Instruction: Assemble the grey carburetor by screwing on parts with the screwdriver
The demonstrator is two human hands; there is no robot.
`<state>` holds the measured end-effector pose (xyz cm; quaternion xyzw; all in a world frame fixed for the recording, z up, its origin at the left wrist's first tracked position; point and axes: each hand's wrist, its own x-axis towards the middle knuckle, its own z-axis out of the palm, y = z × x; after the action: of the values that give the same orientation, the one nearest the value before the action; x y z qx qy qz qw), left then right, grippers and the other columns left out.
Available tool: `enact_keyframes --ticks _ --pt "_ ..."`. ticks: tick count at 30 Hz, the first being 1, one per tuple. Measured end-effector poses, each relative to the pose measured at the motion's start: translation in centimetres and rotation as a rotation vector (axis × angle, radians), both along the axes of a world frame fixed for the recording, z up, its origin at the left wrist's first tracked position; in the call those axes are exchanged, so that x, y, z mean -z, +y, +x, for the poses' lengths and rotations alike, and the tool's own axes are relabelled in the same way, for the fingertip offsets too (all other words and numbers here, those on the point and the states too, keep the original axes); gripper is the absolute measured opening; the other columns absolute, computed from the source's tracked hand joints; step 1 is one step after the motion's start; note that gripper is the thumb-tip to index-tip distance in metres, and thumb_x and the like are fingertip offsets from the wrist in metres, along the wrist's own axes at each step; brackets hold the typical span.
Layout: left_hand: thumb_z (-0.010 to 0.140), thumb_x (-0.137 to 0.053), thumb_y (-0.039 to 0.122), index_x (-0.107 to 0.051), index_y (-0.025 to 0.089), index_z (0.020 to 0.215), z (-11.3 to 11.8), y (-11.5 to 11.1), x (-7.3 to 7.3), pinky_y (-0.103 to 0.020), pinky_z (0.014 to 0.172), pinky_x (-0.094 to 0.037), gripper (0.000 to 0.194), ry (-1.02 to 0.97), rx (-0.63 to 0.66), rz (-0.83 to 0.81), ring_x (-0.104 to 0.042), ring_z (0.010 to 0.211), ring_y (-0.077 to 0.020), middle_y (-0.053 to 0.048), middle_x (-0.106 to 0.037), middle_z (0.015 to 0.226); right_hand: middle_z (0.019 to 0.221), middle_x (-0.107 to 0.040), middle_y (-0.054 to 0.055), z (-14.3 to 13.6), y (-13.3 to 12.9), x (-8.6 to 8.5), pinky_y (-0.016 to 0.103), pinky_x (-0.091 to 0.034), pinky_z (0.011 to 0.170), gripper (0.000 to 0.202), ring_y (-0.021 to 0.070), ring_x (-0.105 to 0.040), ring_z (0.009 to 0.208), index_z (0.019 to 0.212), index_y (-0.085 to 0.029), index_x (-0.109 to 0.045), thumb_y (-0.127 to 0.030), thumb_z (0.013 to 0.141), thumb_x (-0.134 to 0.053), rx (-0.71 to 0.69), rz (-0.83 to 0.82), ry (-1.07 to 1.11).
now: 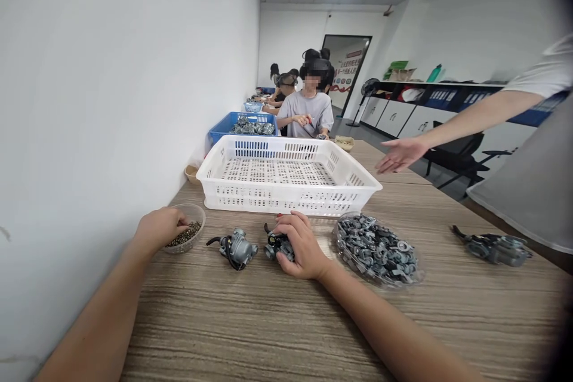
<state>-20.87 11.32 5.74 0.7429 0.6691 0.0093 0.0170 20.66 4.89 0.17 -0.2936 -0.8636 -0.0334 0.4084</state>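
My left hand (163,228) reaches into a clear round bowl (201,219) of small brass-coloured screws (190,234). Its fingers are pinched together at the screws, and whatever they hold is too small to make out. My right hand (301,246) is wrapped over a small carburetor with black parts (272,249), which rests on the table and is partly hidden by the fingers. Between my hands lies another grey carburetor (239,249) with a black hose. To the right of my right hand is a clear tray heaped with grey metal parts (378,249).
A white perforated crate (286,200) stands behind my hands, with a blue crate of metal parts (253,125) beyond. At right, a person's open hand (400,154) extends over the table near another carburetor (499,249). Another person (307,110) sits opposite. A wall borders the left.
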Motion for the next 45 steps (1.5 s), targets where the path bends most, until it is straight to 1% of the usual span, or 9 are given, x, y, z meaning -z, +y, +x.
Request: enact_keyframes --ticks 8,12,17,22,27,33,39,42,45 --pt "0.101 -0.056 0.050 -0.087 0.032 0.103 0.8 -0.5 -0.4 -0.033 0.071 -0.048 0.036 -0.006 0.031 0.094 -0.076 0.107 -0.0312 -0.005 -0.085 0.119 0.118 -0.067 0.011 -0.7 -0.1 0.4 0.063 -0.037 0.118 0.043 0.0337 -0.066 0.120 0.128 -0.026 -0.054 -0.038 0.088 -0.064 0.007 0.029 0.007" --pt "0.110 -0.046 0.045 -0.084 0.027 0.114 2.3 -1.2 -0.3 -0.033 0.078 -0.051 0.043 -0.081 0.129 0.339 -0.075 0.112 -0.0275 -0.005 -0.083 0.124 0.118 -0.068 0.011 -0.8 -0.3 0.4 0.064 -0.035 0.119 0.042 0.0339 -0.067 0.121 0.127 -0.027 -0.056 -0.040 0.087 -0.063 0.025 0.058 0.006" --pt "0.113 -0.048 0.043 -0.083 0.022 0.106 4.3 -2.0 0.2 -0.033 0.081 -0.054 0.042 -0.217 0.275 0.572 -0.078 0.099 -0.0237 -0.007 -0.084 0.112 0.125 -0.068 0.012 -0.7 -0.8 -0.4 0.065 -0.037 0.120 0.049 0.0360 -0.066 0.126 0.137 -0.027 -0.053 -0.041 0.090 -0.059 0.095 0.111 0.031" --pt "0.113 -0.050 0.037 -0.080 0.022 0.108 4.9 -2.2 0.3 -0.032 0.088 -0.056 0.034 -0.298 0.348 0.643 -0.078 0.105 -0.0230 -0.007 -0.083 0.116 0.149 -0.057 0.023 0.4 -0.3 -3.4 0.070 -0.036 0.120 0.072 0.0445 -0.054 0.144 0.161 -0.025 -0.040 -0.031 0.095 -0.067 0.298 0.177 0.080" --pt "0.113 -0.052 0.035 -0.079 0.022 0.107 4.8 -2.1 0.3 -0.034 0.096 -0.057 0.031 -0.355 0.349 0.722 -0.078 0.109 -0.0231 -0.007 -0.083 0.117 0.164 -0.045 0.025 2.2 3.8 -8.2 0.071 -0.020 0.132 0.077 0.0460 -0.038 0.159 0.167 -0.022 -0.035 -0.044 0.101 -0.069 0.613 0.259 -0.122" --pt "0.113 -0.054 0.033 -0.079 0.022 0.109 4.7 -2.2 0.3 -0.033 0.095 -0.058 0.027 -0.384 0.349 0.785 -0.079 0.106 -0.0220 -0.006 -0.084 0.114 0.136 -0.065 0.022 5.4 9.9 -12.3 0.074 -0.018 0.129 0.063 0.0446 -0.054 0.139 0.147 -0.017 -0.057 -0.056 0.100 -0.070 0.786 0.220 -0.220" --pt "0.112 -0.057 0.027 -0.078 0.023 0.109 4.8 -2.7 0.0 -0.034 0.092 -0.059 0.022 -0.376 0.439 0.846 -0.079 0.102 -0.0206 -0.006 -0.084 0.112 0.145 -0.054 0.032 8.6 7.9 -14.3 0.083 -0.028 0.118 0.069 0.0521 -0.048 0.142 0.149 -0.010 -0.053 -0.057 0.100 -0.066 1.006 0.263 0.019" --pt "0.110 -0.062 0.023 -0.077 0.024 0.112 6.2 -3.8 -0.2 -0.033 0.088 -0.058 0.015 -0.371 0.570 0.899 -0.079 0.099 -0.0191 -0.005 -0.085 0.109 0.133 -0.061 0.028 7.1 4.2 -13.5 0.075 -0.049 0.103 0.050 0.0493 -0.059 0.129 0.138 -0.014 -0.061 -0.047 0.101 -0.065 0.885 0.235 0.143" --pt "0.106 -0.069 0.019 -0.075 0.024 0.114 8.9 -5.9 -0.5 -0.031 0.077 -0.055 0.012 -0.393 0.760 0.952 -0.077 0.085 -0.0162 -0.003 -0.084 0.100 0.100 -0.072 0.011 3.0 -0.1 -11.2 0.051 -0.063 0.081 0.022 0.0316 -0.072 0.090 0.117 -0.025 -0.067 -0.041 0.102 -0.070 0.397 -0.069 0.090"
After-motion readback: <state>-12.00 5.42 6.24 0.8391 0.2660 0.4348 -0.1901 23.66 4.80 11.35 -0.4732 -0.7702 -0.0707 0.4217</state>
